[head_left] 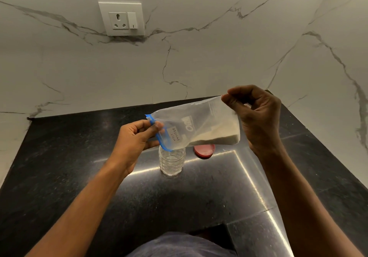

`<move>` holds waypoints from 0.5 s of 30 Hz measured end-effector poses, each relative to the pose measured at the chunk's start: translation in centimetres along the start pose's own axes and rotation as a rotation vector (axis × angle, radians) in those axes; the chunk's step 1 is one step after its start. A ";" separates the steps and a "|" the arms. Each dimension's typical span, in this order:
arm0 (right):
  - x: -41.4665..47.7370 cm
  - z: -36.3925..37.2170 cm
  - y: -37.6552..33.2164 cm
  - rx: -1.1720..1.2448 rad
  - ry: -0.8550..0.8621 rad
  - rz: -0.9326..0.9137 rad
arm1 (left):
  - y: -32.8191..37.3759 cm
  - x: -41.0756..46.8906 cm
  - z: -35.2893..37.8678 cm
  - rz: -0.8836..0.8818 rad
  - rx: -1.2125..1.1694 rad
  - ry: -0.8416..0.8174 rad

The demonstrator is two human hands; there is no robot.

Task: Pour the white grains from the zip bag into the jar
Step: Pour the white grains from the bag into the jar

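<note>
Black speckled stone forms the worktop [79, 157], and above its middle the zip bag [197, 125] hangs in the air, slanted with its blue zip strip [159, 135] at the low end, directly over the mouth of the jar [172, 161]. The white grains [215, 137] lie heaped along the bag's lower edge, towards the raised end and well short of the opening. The clear ribbed jar stands upright on the worktop and looks nearly empty. Whether anything is falling into it cannot be told.

The left hand [137, 137] pinches the zip end between thumb and curled fingers, steadying the mouth just above the jar's rim. The right hand [256, 115] pinches the bag's far top corner, holding that end high.

The pour looks barely begun. The jar's mouth is narrow against the width of the bag's opening, so if the right hand lifts sharply the heap may slide all at once and spill past the rim onto the worktop. A soft bag mouth could also fold or drift sideways if the left hand's pinch slackens, and a nudge from the strip might tip the light jar.

A red lid [204, 151] lies flat just beside the jar. Behind, a socket plate [121, 19] sits on the veined marble wall [219, 57].
</note>
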State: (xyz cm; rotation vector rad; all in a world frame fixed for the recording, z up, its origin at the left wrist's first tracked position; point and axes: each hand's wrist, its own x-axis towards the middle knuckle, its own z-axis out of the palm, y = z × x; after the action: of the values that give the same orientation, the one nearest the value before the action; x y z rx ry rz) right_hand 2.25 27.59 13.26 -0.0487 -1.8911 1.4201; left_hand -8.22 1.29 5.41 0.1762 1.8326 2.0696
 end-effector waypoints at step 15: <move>-0.1 -0.1 -0.7 -0.054 -0.061 -0.022 | 0.1 -0.2 0.2 0.007 -0.017 0.000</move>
State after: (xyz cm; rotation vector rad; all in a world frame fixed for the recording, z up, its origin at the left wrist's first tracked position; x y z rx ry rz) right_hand 2.63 27.35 13.76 -0.0112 -1.9739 1.3692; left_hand -8.03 1.38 5.61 0.1788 1.8167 2.0889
